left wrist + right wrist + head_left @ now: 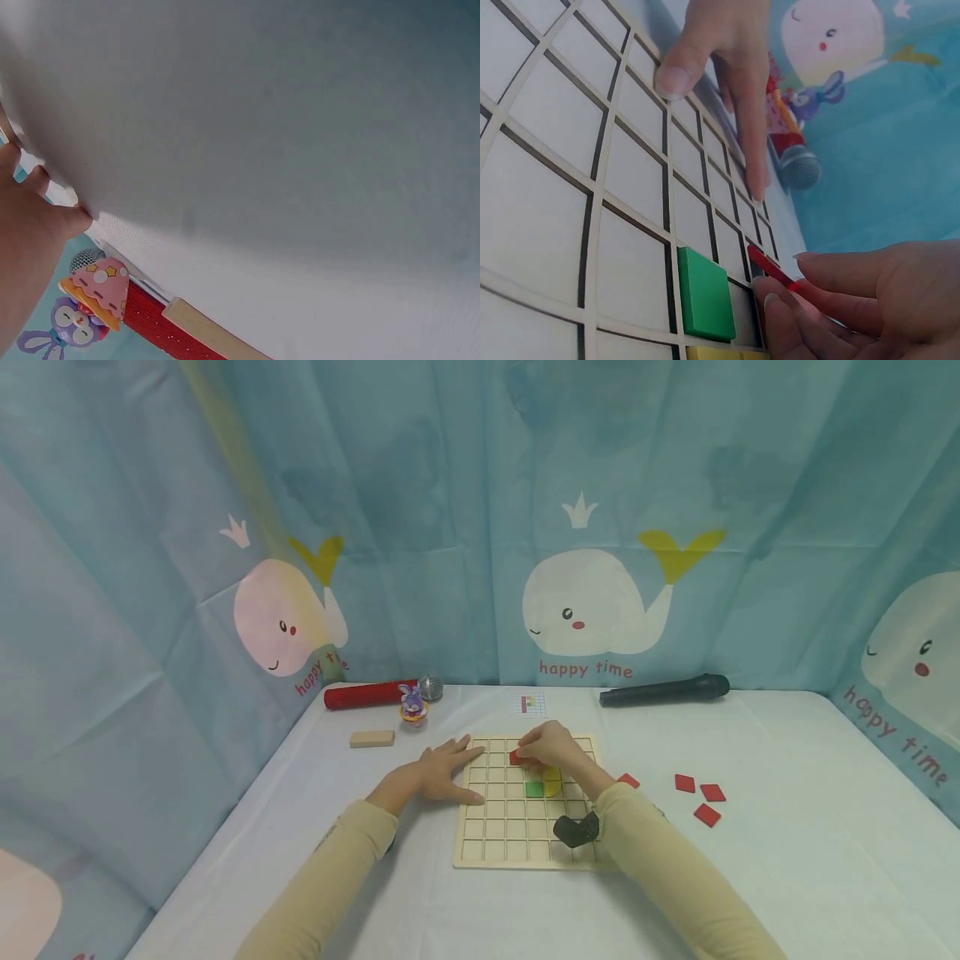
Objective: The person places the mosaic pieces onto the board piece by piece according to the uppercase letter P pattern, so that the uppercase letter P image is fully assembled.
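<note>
A wooden grid board (510, 827) lies flat on the white table. My right hand (551, 745) pinches a red square tile (516, 757) over the board's upper cells; the right wrist view shows the red tile (774, 273) tilted on edge between my fingertips (778, 309), just past a green tile (703, 294) seated in a cell. The green tile (534, 789) and a yellow tile (552, 781) sit side by side in the board. My left hand (442, 768) rests flat with spread fingers on the board's left edge, holding nothing.
Several loose red tiles (697, 793) lie right of the board. A pattern card (529, 703), a black microphone (663, 690), a red microphone (378, 693), a small toy figure (412, 703) and a wooden block (372, 738) lie at the back. A whale-print curtain surrounds the table.
</note>
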Available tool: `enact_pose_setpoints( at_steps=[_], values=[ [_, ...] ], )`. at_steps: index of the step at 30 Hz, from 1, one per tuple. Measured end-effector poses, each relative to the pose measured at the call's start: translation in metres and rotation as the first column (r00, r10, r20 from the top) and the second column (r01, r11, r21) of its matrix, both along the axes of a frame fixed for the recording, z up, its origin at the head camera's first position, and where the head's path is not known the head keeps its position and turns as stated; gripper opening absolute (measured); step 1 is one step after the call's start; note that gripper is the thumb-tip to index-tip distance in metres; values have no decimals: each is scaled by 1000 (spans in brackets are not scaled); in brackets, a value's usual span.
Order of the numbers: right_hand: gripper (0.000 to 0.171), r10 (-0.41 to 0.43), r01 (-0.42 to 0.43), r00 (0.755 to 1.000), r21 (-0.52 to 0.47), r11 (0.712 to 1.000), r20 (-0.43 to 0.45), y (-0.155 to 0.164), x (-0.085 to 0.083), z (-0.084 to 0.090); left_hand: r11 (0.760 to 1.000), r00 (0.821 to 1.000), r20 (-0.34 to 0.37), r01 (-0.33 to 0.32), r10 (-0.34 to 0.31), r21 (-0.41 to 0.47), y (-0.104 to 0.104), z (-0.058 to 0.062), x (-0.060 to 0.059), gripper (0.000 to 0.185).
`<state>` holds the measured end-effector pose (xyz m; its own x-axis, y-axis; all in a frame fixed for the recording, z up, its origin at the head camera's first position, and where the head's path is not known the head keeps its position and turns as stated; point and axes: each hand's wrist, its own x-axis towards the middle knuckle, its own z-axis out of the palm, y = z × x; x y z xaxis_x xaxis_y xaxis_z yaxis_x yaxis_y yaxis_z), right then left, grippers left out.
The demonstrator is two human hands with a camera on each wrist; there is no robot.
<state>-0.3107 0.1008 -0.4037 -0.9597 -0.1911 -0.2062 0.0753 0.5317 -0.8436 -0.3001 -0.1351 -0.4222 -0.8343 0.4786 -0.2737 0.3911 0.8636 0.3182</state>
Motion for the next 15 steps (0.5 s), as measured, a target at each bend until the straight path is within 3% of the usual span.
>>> enact_pose_setpoints(
  at_steps=[15],
  values=[
    [23, 35, -35, 999, 7, 999, -16, -1, -1, -1, 1000, 1000, 13, -5, 5, 22, -1, 0, 1, 91]
  ],
)
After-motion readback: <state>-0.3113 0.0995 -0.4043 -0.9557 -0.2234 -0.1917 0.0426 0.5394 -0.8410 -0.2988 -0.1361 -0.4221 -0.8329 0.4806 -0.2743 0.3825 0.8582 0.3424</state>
